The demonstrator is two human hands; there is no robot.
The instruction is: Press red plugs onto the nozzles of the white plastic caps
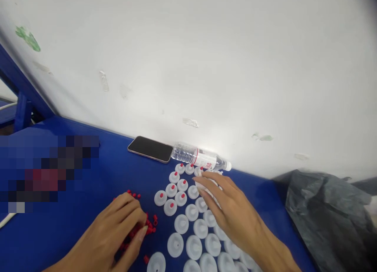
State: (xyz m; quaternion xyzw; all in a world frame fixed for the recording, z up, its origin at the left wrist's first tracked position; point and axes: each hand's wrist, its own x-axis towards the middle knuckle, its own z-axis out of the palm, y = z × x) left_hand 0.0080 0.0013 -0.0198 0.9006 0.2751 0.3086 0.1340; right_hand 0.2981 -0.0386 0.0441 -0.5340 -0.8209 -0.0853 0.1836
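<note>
Left hand (pixel 119 226) over the small red caps (pixel 149 227), right hand (pixel 234 205) over the white discs (pixel 194 247).
The left hand's fingers curl down into the red pile, grip hidden; the right hand's fingers reach out, slightly bent, and whether they grip a disc cannot be told. Nine discs with red tips show left of the right hand; the plain discs and loose caps are partly covered, so their totals are unclear. One phone (pixel 150 149) and one bottle (pixel 202 157) lie beyond on the blue surface (pixel 85 158).
</note>
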